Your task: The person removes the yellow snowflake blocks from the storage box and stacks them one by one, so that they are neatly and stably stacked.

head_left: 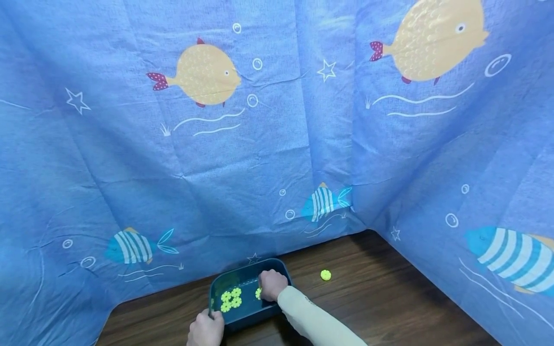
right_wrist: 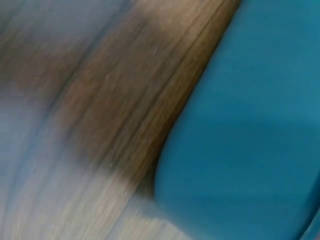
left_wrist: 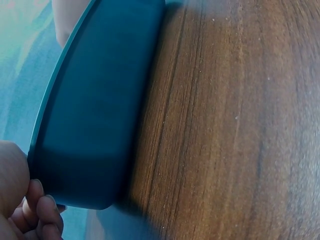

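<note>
A dark teal plastic tub (head_left: 256, 315) stands on the wooden tabletop. My left hand (head_left: 206, 329) grips its front left corner, thumb at the rim and fingertips under the outside in the left wrist view. Inside the tub, toward its right end, my right hand (head_left: 272, 284) has curled fingers at a yellow-green flower-shaped piece (head_left: 258, 293), which it appears to pinch and partly hides. Several matching flower-shaped pieces (head_left: 235, 302) lie grouped at the tub's left end. The right wrist view shows just the tub's outer wall (right_wrist: 250, 125) and tabletop.
Another flower-shaped piece (head_left: 325, 275) lies on the wooden tabletop (head_left: 376, 298) to the right of the tub. A blue fish-print cloth (head_left: 242, 182) hangs behind and along the right side, close to the tub's far edge.
</note>
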The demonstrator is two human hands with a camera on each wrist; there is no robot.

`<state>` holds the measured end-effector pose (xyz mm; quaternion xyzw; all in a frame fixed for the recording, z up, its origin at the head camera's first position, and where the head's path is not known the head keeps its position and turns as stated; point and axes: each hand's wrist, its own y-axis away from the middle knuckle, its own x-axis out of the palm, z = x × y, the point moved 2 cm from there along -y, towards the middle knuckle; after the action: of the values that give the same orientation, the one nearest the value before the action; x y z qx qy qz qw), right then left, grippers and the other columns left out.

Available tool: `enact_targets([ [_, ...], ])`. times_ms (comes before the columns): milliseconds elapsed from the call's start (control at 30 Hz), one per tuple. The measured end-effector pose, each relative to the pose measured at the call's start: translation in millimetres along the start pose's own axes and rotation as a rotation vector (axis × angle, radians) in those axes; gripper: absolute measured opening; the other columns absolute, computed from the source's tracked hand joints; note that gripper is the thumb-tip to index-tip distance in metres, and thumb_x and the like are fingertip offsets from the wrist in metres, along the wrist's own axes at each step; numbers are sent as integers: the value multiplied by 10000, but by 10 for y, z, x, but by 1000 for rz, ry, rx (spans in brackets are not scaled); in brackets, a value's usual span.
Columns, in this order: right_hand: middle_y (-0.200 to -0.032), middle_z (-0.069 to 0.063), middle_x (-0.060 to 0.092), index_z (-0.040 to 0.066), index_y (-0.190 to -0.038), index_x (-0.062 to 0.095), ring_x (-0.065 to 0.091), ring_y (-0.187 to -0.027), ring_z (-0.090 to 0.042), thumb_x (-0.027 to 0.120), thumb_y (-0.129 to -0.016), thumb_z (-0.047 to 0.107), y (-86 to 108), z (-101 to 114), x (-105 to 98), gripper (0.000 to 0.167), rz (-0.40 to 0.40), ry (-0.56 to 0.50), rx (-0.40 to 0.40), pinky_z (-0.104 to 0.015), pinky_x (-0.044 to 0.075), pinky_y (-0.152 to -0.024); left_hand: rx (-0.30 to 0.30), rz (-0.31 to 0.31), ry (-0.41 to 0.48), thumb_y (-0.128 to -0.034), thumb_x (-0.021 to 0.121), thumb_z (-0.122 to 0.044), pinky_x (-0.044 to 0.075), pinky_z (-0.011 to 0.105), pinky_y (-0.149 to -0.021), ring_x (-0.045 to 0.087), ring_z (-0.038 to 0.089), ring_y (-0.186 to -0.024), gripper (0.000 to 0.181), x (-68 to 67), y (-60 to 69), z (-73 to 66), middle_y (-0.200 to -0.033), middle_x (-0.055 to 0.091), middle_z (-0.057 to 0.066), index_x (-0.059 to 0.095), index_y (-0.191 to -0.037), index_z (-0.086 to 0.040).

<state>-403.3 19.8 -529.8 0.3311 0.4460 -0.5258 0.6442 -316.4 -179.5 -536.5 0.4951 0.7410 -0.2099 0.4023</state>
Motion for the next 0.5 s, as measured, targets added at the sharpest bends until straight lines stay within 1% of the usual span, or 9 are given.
enact_targets([
  [100, -667, 60, 561, 176, -717, 623, 520, -583, -109, 731, -890, 123, 24, -35, -45, 211, -8, -104, -42, -308, 470, -565, 12, 1, 5, -944, 471, -210, 503, 549, -659, 639, 384, -720, 328, 0, 4, 3, -826, 673, 244, 686, -955, 38],
  [200, -702, 82, 586, 188, -734, 658, 528, -608, -83, 707, -909, 114, 34, -69, -133, 196, -29, -180, -73, -290, 485, -591, 22, 2, 10, -939, 459, -206, 496, 532, -637, 633, 364, -696, 314, 1, 9, -6, -795, 665, 227, 676, -886, 14],
  [333, -774, 97, 647, 187, -804, 724, 569, -668, -50, 738, -898, 140, 7, -140, -295, 107, -78, -275, -96, -280, 512, -622, 21, 6, -3, -924, 449, -193, 505, 551, -659, 641, 406, -731, 345, -13, 18, -18, -873, 670, 284, 684, -975, 54],
  [367, -782, 93, 659, 181, -816, 733, 580, -679, -49, 741, -897, 140, -3, -171, -339, 91, -92, -302, -95, -276, 515, -624, 20, 8, -7, -922, 448, -190, 507, 555, -664, 641, 414, -738, 356, -12, 21, -19, -888, 669, 294, 684, -1004, 63],
  [433, -791, 77, 676, 167, -831, 742, 600, -698, -58, 742, -896, 134, -18, -253, -437, 73, -121, -348, -88, -277, 516, -626, 28, 16, -13, -919, 440, -186, 504, 555, -664, 633, 422, -736, 363, -8, 28, -20, -899, 659, 308, 676, -1016, 73],
  [500, -800, 61, 680, 156, -841, 744, 606, -721, -75, 738, -898, 131, -33, -323, -530, 63, -139, -382, -73, -285, 516, -638, 26, 21, -7, -917, 433, -185, 485, 521, -640, 609, 379, -696, 315, -14, 35, -8, -824, 643, 263, 650, -888, 42],
])
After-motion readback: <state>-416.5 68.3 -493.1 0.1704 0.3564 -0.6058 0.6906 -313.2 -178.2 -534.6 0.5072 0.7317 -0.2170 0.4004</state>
